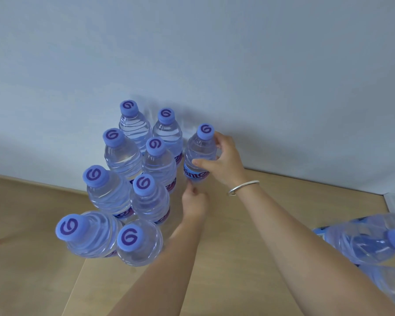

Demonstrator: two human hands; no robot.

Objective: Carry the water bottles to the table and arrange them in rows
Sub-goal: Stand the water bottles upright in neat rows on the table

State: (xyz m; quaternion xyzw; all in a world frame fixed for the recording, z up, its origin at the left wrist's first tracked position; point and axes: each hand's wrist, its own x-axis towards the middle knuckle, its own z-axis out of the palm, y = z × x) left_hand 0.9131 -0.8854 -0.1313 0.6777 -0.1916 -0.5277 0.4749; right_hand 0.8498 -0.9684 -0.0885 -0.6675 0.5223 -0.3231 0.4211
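Several clear water bottles [121, 156] with purple caps stand upright in two rows on the light wooden table [249, 236], running from the wall toward me. A further bottle [200, 151] stands to the right of the far end, beside the second row. My right hand [225, 164], with a silver bangle on its wrist, wraps around this bottle's side at its label. My left hand [194, 201] sits just below, fingertips pinched at the bottle's base. The base itself is hidden behind my fingers.
A pale blue-grey wall [214, 53] rises right behind the bottles. At the right edge lies a plastic-wrapped pack of more bottles [363, 242] on its side. The table's left edge [78, 277] runs below the nearest bottles, with a lower wooden surface beyond it.
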